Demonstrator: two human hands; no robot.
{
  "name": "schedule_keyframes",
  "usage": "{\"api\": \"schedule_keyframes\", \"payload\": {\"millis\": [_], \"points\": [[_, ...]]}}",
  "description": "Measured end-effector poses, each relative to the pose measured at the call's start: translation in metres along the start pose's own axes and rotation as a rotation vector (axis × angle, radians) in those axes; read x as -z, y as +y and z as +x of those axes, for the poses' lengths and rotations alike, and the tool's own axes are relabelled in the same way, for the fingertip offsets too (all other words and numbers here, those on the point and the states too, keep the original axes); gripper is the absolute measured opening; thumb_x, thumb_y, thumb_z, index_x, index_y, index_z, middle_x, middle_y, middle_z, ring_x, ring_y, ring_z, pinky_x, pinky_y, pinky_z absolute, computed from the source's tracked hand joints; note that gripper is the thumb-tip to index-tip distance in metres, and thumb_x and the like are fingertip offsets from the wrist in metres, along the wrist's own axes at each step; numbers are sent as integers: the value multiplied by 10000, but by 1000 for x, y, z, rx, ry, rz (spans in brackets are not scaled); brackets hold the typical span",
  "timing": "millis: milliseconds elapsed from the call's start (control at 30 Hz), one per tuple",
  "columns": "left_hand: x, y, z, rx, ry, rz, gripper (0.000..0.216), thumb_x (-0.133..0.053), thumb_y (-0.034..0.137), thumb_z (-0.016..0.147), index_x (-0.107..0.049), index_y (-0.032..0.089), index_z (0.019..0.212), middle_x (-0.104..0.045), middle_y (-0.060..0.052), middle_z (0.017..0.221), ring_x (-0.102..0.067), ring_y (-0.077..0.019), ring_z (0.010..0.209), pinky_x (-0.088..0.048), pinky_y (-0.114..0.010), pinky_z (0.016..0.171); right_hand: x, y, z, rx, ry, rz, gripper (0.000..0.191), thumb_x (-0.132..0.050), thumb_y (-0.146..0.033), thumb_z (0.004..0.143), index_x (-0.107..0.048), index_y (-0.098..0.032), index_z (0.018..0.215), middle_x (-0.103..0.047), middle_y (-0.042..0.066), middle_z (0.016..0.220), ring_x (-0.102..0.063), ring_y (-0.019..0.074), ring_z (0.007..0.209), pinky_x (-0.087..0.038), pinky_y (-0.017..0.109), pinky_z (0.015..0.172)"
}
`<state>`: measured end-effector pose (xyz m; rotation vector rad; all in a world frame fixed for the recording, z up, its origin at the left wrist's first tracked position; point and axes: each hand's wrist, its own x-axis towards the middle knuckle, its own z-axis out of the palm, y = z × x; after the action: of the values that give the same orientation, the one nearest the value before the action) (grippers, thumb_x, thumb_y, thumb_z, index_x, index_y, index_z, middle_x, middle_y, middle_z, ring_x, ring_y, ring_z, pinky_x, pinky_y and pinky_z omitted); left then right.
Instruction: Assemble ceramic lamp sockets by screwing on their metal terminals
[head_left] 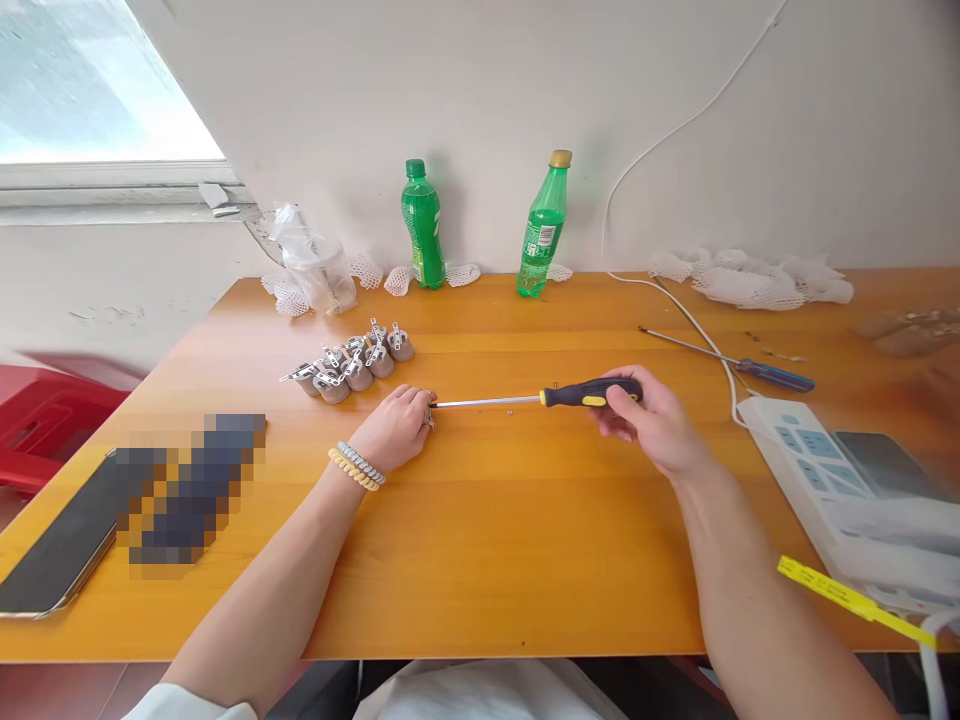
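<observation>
My right hand [641, 415] is closed round the black and yellow handle of a screwdriver [574, 393], whose shaft points left. The tip meets a small metal part [430, 415] pinched in my left hand [401, 425]; most of that part is hidden by the fingers. Behind my left hand stands a cluster of several round grey-brown pieces with perforated metal strips on top [356, 370]. A tiny nut or screw [511, 412] lies on the table below the shaft, and another small screw [556, 384] lies by the handle.
Two green bottles [424, 225] [544, 225] stand at the back by white foam nets [757, 278]. A second screwdriver [772, 375] lies at the right near a white power strip [817, 470] and its cable. A phone [60, 540] lies at the left on the wooden table [510, 560]. Another person's blurred hand [941, 390] is at the right edge.
</observation>
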<state>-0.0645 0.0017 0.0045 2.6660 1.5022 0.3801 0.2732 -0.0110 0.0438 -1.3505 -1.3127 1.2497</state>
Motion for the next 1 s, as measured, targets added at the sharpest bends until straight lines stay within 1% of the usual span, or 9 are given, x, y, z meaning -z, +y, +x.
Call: {"api": "schedule_keyframes", "payload": {"millis": [133,267,333,433,533,667,733,867,1000], "points": [[-1,-1,-1,45,-20,-17,280,-484,119,783,-547,109,1055,-643,-130,976,-577,-274,964,-484,-421,875,-4,-3,-3,-37,42,-103,359,-588,-547,798,-490,-209,866,-581,-33,516,-464,82,376,-349,206,391],[-2,-1,-1,63,-13,-31,262,-484,125,786,-548,139,1039,-638,-123,969,-586,-269,958,-493,-414,853,-10,-11,-7,-64,128,-121,403,-586,-588,774,-487,-199,798,-544,-38,449,-419,73,324,-300,192,340],[-3,-1,0,61,8,-37,257,-486,122,784,-550,146,1032,-636,-122,964,-585,-270,953,-495,-416,846,-13,-13,-8,-69,145,-81,404,-610,-581,757,-483,-199,799,-555,-35,452,-439,80,324,-296,189,333],[-5,0,2,44,56,-83,250,-487,115,783,-558,151,1020,-635,-114,957,-580,-262,950,-491,-423,862,-18,-12,-6,-43,152,44,396,-668,-535,725,-470,-208,828,-622,-8,524,-555,130,392,-309,189,334],[-8,0,4,40,133,-205,233,-514,153,793,-573,170,1018,-621,-95,961,-581,-237,948,-509,-406,846,-18,-11,-3,17,228,165,365,-707,-460,707,-468,-210,825,-651,6,564,-608,162,442,-335,199,333],[-12,-2,4,78,266,-340,260,-581,257,799,-617,196,1049,-527,-117,1146,-551,-237,1057,-547,-375,797,-1,-17,-2,66,380,314,294,-709,-353,694,-474,-211,798,-640,3,538,-609,175,433,-370,220,330],[-13,-2,4,107,303,-389,292,-595,284,801,-625,200,1079,-508,-119,1145,-565,-227,1035,-556,-363,778,13,-20,-3,110,457,354,281,-707,-324,687,-477,-213,802,-656,14,563,-618,180,442,-400,230,352],[-14,0,6,115,336,-482,321,-625,304,791,-615,179,1087,-589,-98,1083,-606,-202,967,-519,-377,878,36,-10,-12,153,571,333,352,-766,-287,633,-474,-220,818,-671,10,598,-672,208,532,-482,252,419],[-17,4,9,220,323,-685,375,-680,345,739,-597,161,1055,-651,-90,1030,-625,-214,970,-503,-392,908,44,17,-26,129,671,272,438,-816,-304,582,-464,-217,827,-669,-5,632,-687,210,556,-540,275,463]]}}
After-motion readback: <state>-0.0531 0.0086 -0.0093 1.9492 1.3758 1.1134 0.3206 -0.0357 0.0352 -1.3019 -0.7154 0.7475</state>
